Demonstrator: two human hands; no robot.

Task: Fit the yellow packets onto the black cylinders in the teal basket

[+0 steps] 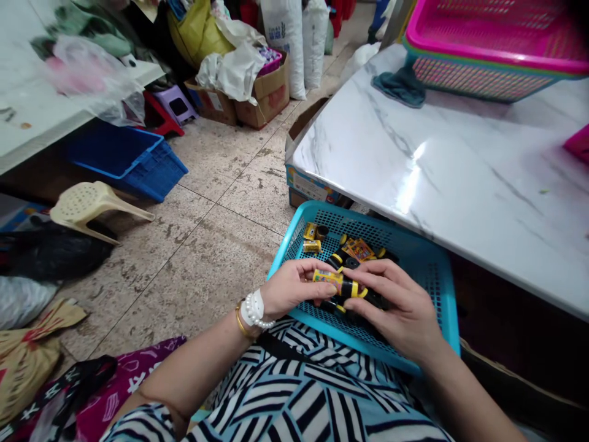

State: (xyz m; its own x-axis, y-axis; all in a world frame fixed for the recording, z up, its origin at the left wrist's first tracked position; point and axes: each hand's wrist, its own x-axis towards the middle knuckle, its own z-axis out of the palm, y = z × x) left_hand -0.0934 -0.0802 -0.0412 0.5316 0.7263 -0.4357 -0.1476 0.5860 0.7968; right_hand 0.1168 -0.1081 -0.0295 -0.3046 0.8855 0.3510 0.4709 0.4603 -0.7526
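My left hand (292, 283) is closed around a small tube (329, 279) with a colourful yellow label and a black and yellow right end. At that right end, the thumb and fingers of my right hand (402, 304) pinch the black and yellow part. Both hands are over a turquoise plastic basket (444, 288) at my lap. Inside it, a yellow labelled cylinder (311, 246) lies near the left side, with a dark round piece (321, 232) just beyond. Flat printed labels (359, 250) rest among several black and yellow parts, some of them hidden under my hands.
A white marbled table (442, 159) spans the right, bearing stacked pink and turquoise baskets (488, 77) and a dark cloth (399, 87). On the floor to the left are a cream stool (87, 202) and a blue crate (156, 166). Cardboard boxes (267, 95) stand farther back.
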